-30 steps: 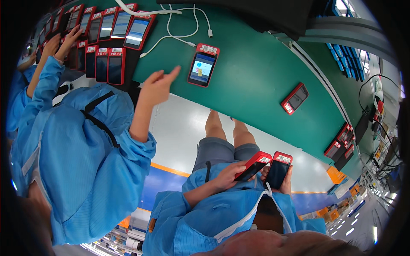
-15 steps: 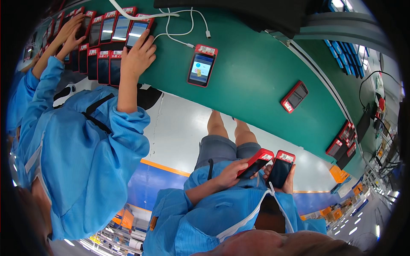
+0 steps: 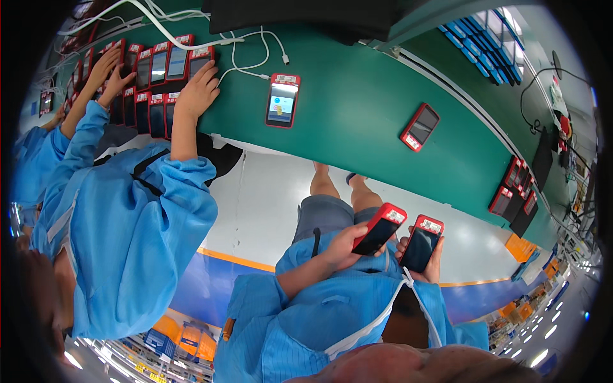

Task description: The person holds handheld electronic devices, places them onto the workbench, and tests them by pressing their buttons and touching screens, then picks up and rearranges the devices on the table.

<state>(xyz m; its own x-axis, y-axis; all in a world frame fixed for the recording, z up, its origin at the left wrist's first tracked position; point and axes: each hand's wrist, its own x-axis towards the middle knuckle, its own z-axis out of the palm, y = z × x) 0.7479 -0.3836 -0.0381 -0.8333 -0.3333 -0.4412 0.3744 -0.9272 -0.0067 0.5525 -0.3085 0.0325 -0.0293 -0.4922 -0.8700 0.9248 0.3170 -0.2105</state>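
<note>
In my left hand (image 3: pixel 343 247) is a red-cased handheld terminal (image 3: pixel 379 231) with a dark screen, held tilted above my lap, fingers wrapped round its lower part. My right hand (image 3: pixel 434 263) grips a second red handheld terminal (image 3: pixel 421 245), its screen dark and facing up, with fingers along both sides. The two terminals are side by side and apart. On the green table (image 3: pixel 345 115) beyond them lies a terminal with a lit screen (image 3: pixel 281 105), close to a white cable end. Further right lies another red terminal (image 3: pixel 421 126), its screen grey.
On my left a co-worker in a blue smock (image 3: pixel 134 236) rests both hands on rows of red terminals (image 3: pixel 150 67). White cables (image 3: pixel 246 60) trail over the table. More terminals sit on a black mat (image 3: pixel 525 216) at the right end. Blue trays (image 3: pixel 479 48) stand at the back right.
The whole view has shifted slightly. Both terminals remain in my hands, the left one raised a little. The co-worker's hands stay at the rows of terminals.
</note>
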